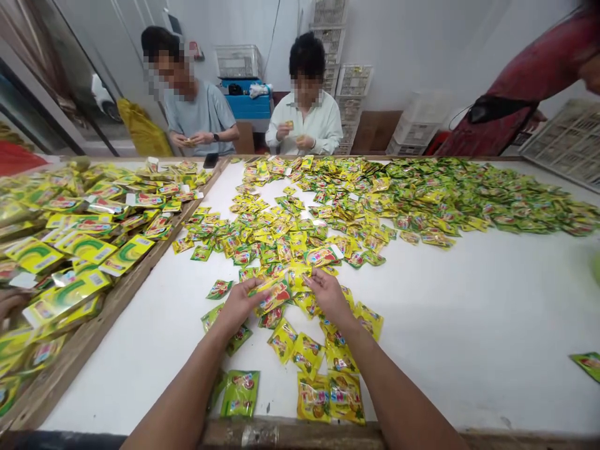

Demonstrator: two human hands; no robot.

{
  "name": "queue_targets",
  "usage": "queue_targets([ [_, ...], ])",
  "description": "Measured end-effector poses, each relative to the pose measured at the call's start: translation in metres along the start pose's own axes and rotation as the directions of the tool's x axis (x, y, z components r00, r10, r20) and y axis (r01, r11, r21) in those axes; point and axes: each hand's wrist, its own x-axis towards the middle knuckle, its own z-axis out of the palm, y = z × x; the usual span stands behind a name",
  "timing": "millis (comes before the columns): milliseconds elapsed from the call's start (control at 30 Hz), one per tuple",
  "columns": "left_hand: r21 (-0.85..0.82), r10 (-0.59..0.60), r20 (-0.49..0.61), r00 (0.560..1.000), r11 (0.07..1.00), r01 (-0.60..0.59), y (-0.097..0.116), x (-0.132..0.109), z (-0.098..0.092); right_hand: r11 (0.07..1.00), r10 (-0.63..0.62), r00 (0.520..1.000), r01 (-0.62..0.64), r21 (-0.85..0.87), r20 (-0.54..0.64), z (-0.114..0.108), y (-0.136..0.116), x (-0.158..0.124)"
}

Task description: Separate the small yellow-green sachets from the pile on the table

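Yellow carton: 1, left hand | sachet: 1, right hand | phone: 1

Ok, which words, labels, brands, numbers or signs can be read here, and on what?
No full word reads with certainty.
"T": seemingly the first letter on the left front yellow packet; the rest is blurred.
Green packet in front: lettering too blurred.
Box in the left hand: lettering too blurred.
Boxes at left: print and barcodes too small.
Other packets: too blurred.
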Motion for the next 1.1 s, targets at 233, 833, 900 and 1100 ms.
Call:
queue_targets([
  [233, -0.053, -0.047, 0.028, 0.999, 0.997, 0.048, -0.012, 0.003, 0.001, 0.983, 0.030, 0.967, 0.017, -0.183, 0.251, -0.013, -0.006, -0.002],
  [833, -0.196, -0.094, -0.048, 0.994, 0.977, 0.083, -0.013, 0.002, -0.017, 0.983, 0.008, 0.973, 0.035, -0.180, 0.233, 0.010, -0.021, -0.008],
  [900, -0.234, -0.100, -0.054, 0.994, 0.969, 0.085, -0.014, 0.002, -0.020, 0.987, -0.039, 0.984, 0.065, -0.146, 0.174, 0.017, -0.020, -0.008],
  [1100, -0.358, -0.138, -0.029, 0.990, 0.926, 0.119, -0.006, -0.001, -0.019, 0.996, 0.021, 0.994, -0.012, -0.083, 0.110, 0.028, -0.009, -0.005],
])
